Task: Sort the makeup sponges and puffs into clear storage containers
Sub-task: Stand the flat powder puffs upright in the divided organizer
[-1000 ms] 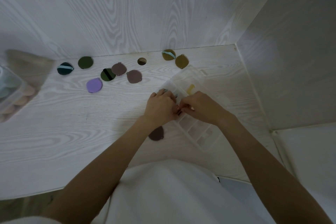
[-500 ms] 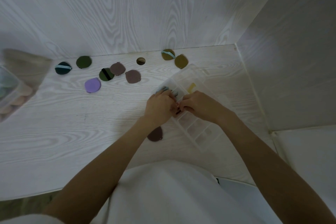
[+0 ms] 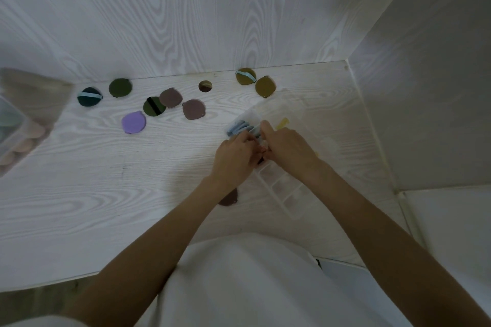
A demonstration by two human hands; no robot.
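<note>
Both hands are over the clear divided container [image 3: 285, 188], which lies diagonally on the white wood-grain table [image 3: 106, 180] near the right wall. Left hand [image 3: 235, 156]: fingers curled down at the container's left edge, fingertips meeting the right hand; a small dark item shows between them, but what it is and which hand has it cannot be told. Right hand [image 3: 288, 147]: fingers curled inward over the middle compartments, thumb raised; grip contents likewise not resolvable. Versus 0.5 s ago: hands hold nearly the same joined position over the container, and the blue sponges [image 3: 240, 126] in the far-left compartment are more exposed, showing as a packed row on edge just beyond the left fingertips. A yellow piece [image 3: 282, 122] sits in the next compartment, just beyond the right hand. Near compartments look pale; contents unclear. Loose puffs have not moved: brown puff [image 3: 229, 198] partly hidden under the left forearm; purple puff [image 3: 133, 122]; olive puff with black strap [image 3: 154, 106]; two mauve puffs [image 3: 170, 98] and [image 3: 194, 109] side by side; plain olive puff [image 3: 120, 87]; dark teal puff with pale strap [image 3: 89, 97]; small round brown puff [image 3: 205, 86]; two mustard puffs [image 3: 245, 76] and [image 3: 265, 86] touching at the back edge, the first with a pale blue strap. A second clear bin [image 3: 16, 141] at far left holds peach-coloured sponges, blurred.
</note>
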